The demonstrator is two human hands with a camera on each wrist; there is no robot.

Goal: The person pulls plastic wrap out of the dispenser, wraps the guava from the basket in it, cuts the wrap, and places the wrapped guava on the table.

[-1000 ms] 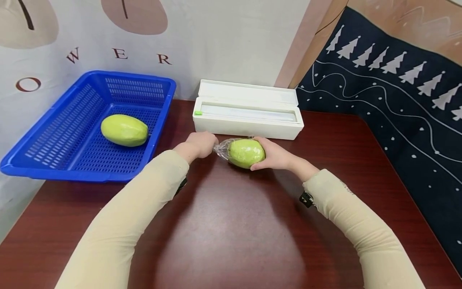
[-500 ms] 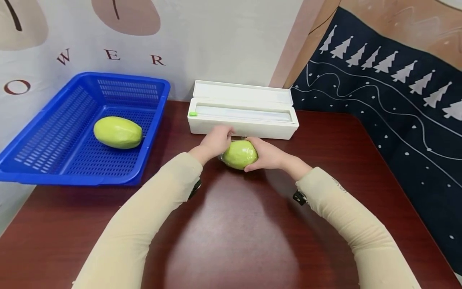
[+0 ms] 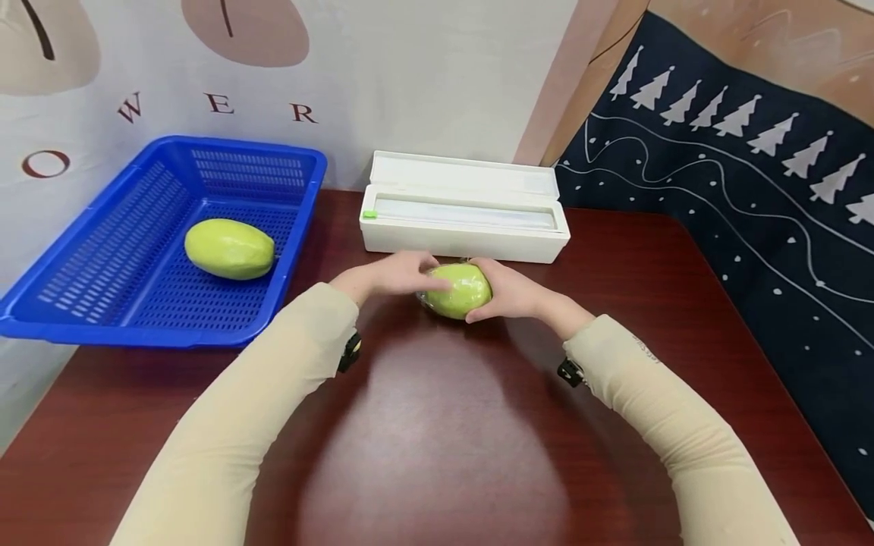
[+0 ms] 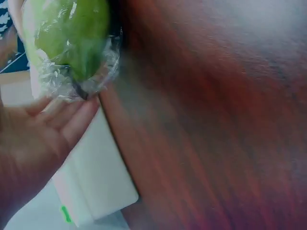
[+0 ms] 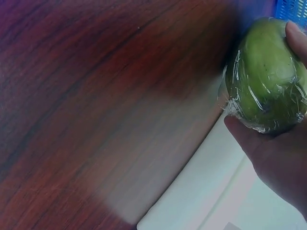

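Observation:
A green papaya (image 3: pixel 463 292) wrapped in clear plastic film lies on the table in front of the white box. My right hand (image 3: pixel 512 292) grips its right end, thumb on the near side and fingers behind. In the right wrist view, the crinkled film on the papaya (image 5: pixel 268 76) shows close to the thumb. At the other end is my left hand (image 3: pixel 403 273), its fingers extended and thumb overlapping the fruit in the head view. The left wrist view shows those fingertips at the bunched film (image 4: pixel 72 86), around a dark stem. The far side of the papaya is hidden.
Behind the hands stands a white cling film box (image 3: pixel 464 239), lid raised, with a green slider at its left end. A blue basket (image 3: pixel 153 334) at the left holds another green papaya (image 3: pixel 230 249). A wall hanging borders the table's right side.
One second ago my left hand held the twisted film out to the left. It moved in over the papaya's left end, then its fingers opened out there. My right hand kept its grip.

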